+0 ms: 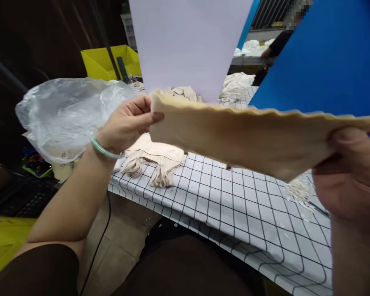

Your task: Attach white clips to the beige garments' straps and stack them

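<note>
A beige cloth piece [240,135] with a wavy upper edge is stretched out above the table, spanning from one hand to the other. My left hand [126,121], with a pale green bangle on the wrist, pinches its left end between thumb and fingers. At the far right, my right hand [354,172] grips the other end, thumb in front; some of its fingers are hidden. Beneath the cloth lies a stack of beige garments [157,154] with strap-like ends toward the table's front edge.
The table has a white checked cloth [234,197]. Small scraps [299,191] lie to the right. A clear plastic bag [70,115] and yellow bin [111,61] stand left. White and blue panels [323,70] rise behind; beyond is another person's arm [274,47].
</note>
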Action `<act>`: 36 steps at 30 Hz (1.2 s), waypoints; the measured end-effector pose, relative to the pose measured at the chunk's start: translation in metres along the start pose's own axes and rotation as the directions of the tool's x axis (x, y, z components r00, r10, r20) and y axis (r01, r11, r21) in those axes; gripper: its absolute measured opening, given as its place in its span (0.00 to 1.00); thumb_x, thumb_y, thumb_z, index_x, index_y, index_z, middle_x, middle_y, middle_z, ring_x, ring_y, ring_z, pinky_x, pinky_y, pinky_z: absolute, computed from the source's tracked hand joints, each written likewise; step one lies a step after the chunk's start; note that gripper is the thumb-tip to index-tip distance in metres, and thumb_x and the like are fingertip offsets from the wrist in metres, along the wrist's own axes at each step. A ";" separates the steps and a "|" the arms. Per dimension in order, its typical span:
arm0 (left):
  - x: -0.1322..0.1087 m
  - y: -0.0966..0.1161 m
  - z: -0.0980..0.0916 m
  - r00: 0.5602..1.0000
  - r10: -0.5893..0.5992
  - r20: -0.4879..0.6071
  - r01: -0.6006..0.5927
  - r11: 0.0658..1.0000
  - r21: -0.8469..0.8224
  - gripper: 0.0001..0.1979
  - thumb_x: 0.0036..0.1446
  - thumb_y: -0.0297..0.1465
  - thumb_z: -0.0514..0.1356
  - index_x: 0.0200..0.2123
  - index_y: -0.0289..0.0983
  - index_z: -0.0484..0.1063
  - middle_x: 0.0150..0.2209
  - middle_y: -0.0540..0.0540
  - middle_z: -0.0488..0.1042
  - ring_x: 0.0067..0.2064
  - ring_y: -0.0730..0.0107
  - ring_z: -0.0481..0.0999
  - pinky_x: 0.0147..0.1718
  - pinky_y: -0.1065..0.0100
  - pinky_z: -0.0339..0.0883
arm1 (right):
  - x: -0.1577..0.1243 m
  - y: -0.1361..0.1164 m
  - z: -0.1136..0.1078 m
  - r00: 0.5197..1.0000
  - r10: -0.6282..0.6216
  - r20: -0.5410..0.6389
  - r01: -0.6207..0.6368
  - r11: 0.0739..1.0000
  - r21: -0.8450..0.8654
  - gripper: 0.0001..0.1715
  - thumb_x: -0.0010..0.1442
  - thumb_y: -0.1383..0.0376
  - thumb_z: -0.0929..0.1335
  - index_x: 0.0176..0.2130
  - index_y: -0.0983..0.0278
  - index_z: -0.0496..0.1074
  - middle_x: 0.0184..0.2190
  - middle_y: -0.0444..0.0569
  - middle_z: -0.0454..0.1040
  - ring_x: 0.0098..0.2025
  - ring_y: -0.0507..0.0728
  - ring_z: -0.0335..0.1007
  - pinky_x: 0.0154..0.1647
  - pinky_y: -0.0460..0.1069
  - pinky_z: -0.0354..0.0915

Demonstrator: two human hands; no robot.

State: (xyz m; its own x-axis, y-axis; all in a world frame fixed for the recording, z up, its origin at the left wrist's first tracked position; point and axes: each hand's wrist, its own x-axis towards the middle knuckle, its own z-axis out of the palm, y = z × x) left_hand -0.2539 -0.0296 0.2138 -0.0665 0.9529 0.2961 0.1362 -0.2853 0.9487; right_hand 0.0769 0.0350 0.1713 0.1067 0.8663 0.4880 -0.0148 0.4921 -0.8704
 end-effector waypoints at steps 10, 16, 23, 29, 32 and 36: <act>-0.027 -0.047 -0.137 0.952 -0.164 -0.260 0.201 0.972 0.123 0.12 0.50 0.34 0.71 0.34 0.38 0.73 0.30 0.50 0.74 0.28 0.73 0.74 0.23 0.70 0.68 | -0.012 0.056 0.154 0.887 0.347 0.306 -0.430 0.863 0.266 0.20 0.48 0.55 0.77 0.39 0.60 0.73 0.29 0.43 0.78 0.29 0.54 0.75 0.29 0.49 0.72; 0.004 -0.185 -0.168 0.850 -0.442 -0.287 0.510 0.827 0.235 0.12 0.57 0.36 0.66 0.32 0.34 0.70 0.26 0.53 0.70 0.25 0.78 0.70 0.23 0.74 0.67 | -0.032 0.161 0.207 0.767 0.572 0.291 -0.553 0.819 -0.151 0.25 0.45 0.50 0.74 0.36 0.62 0.68 0.22 0.43 0.74 0.22 0.53 0.68 0.22 0.48 0.65; 0.014 -0.222 -0.177 0.847 -0.476 -0.236 0.532 0.769 0.354 0.12 0.65 0.36 0.59 0.44 0.32 0.72 0.39 0.47 0.74 0.36 0.69 0.76 0.34 0.66 0.74 | -0.033 0.187 0.203 0.805 0.543 0.237 -0.448 0.820 -0.357 0.16 0.51 0.55 0.69 0.38 0.61 0.69 0.27 0.45 0.75 0.26 0.55 0.68 0.26 0.48 0.63; 0.030 -0.223 -0.160 0.870 -0.332 -0.366 0.482 0.732 0.481 0.06 0.49 0.22 0.65 0.31 0.34 0.72 0.26 0.51 0.71 0.29 0.72 0.72 0.31 0.68 0.70 | -0.033 0.184 0.204 0.906 0.381 0.184 -0.224 0.801 -0.555 0.19 0.54 0.60 0.66 0.46 0.64 0.70 0.42 0.55 0.74 0.37 0.61 0.70 0.42 0.57 0.66; 0.027 -0.210 -0.145 0.901 -0.216 -0.375 0.409 0.711 0.572 0.06 0.51 0.23 0.61 0.34 0.36 0.73 0.36 0.47 0.75 0.40 0.66 0.73 0.46 0.62 0.69 | -0.036 0.179 0.209 0.927 0.015 0.375 0.235 0.755 -0.612 0.25 0.62 0.60 0.61 0.56 0.66 0.67 0.54 0.62 0.69 0.56 0.66 0.64 0.57 0.62 0.60; -0.002 -0.174 -0.130 0.954 -0.068 -0.292 0.285 0.508 0.813 0.08 0.57 0.28 0.57 0.40 0.36 0.73 0.44 0.42 0.74 0.50 0.58 0.70 0.54 0.57 0.63 | -0.037 0.182 0.216 0.687 0.089 0.721 0.536 0.608 -0.586 0.32 0.69 0.54 0.55 0.65 0.66 0.60 0.68 0.58 0.57 0.71 0.65 0.45 0.68 0.64 0.48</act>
State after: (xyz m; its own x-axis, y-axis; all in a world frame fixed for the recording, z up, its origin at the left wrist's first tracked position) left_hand -0.4062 0.0045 0.0625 -0.3609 0.8985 0.2499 0.8536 0.2104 0.4765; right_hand -0.1443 0.1113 0.0091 -0.6447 0.7010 0.3049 0.6307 0.7131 -0.3060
